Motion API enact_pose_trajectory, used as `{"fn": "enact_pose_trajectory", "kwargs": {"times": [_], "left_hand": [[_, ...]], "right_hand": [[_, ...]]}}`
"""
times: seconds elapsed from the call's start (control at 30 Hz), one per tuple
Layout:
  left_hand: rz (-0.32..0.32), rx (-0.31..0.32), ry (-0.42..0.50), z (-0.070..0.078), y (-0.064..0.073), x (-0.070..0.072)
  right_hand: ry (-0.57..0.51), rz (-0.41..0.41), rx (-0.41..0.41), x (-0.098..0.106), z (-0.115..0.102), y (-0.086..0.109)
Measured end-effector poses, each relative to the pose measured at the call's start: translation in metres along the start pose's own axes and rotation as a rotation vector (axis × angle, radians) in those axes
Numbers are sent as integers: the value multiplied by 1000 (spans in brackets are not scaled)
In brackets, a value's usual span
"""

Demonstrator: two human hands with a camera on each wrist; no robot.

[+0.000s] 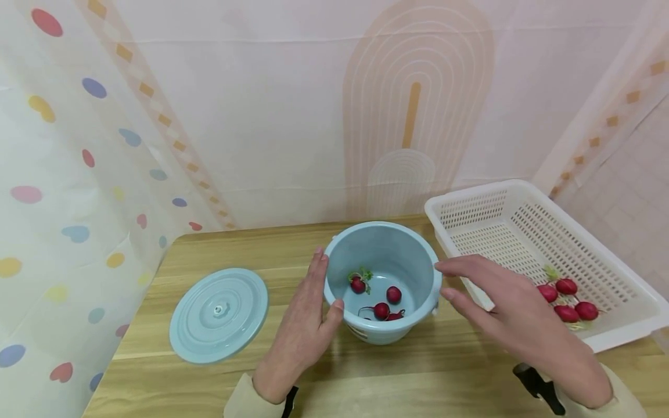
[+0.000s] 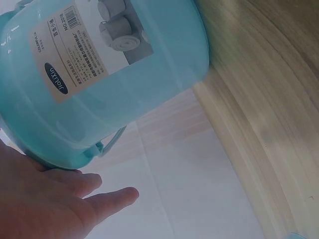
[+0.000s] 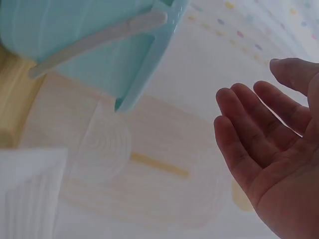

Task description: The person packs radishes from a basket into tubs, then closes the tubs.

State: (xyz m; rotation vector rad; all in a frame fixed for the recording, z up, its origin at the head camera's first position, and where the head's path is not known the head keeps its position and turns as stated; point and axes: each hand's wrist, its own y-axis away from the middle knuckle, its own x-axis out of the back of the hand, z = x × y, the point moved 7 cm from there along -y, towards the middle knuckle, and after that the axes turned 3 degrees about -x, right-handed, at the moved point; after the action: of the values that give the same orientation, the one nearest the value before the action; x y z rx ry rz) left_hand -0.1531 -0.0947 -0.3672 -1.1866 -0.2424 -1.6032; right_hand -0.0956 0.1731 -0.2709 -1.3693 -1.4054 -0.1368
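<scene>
Fingers [image 1: 313,284] of the left hand [image 1: 303,328]: straight, laid against the left rim of the bucket [image 1: 384,244], thumb spread toward the near side; nothing gripped. Fingers [image 3: 238,145] of the right hand [image 1: 522,316]: loosely bent, thumb well apart, nothing held. A gap to the bucket is shown in the right wrist view, though the index tip seems close to the right rim from above.

Step in hand judged as steadying or squaring up the bucket. Best done with light pressure from both palms, matched in height; if pushed from the left alone, it could be tipped or skewed. Any shift should be made level along the table [image 1: 444,374], so that the contents are not rolled. The handle [image 3: 99,44] is best left unsnagged.

Bucket: pale blue, smooth, apparently plastic, round, slightly tapered to the base. Stood upright and uncovered, short of the table's far edge, between the matching lid [image 1: 218,316], laid flat toward the left edge, and the white basket [image 1: 486,241] on the right, reaching the far edge. A printed label [image 2: 82,57] with barcode is carried on the outer wall. Inside: a leafy radish [image 1: 358,284] by the left wall, a second radish [image 1: 394,295] to its right, a third radish [image 1: 381,311] nearer, and a red piece, probably another, partly hidden by the near rim. Four radishes [image 1: 567,314] are left in the basket.
</scene>
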Motion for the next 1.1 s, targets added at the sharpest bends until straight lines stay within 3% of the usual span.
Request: {"fn": "enact_pose_trajectory", "kwargs": {"times": [0.5,0.7,0.93,1.1], "left_hand": [[8,7,7,1,1,0],[11,2,3,0,2,0],[19,-3,-1,0,2,0],[22,-5,-5,0,1,-1]], "right_hand": [[58,40,-197,38,57,43],[25,9,-202,42,87,57],[94,-52,-241,40,131,70],[67,-101,-262,37,153,77]]}}
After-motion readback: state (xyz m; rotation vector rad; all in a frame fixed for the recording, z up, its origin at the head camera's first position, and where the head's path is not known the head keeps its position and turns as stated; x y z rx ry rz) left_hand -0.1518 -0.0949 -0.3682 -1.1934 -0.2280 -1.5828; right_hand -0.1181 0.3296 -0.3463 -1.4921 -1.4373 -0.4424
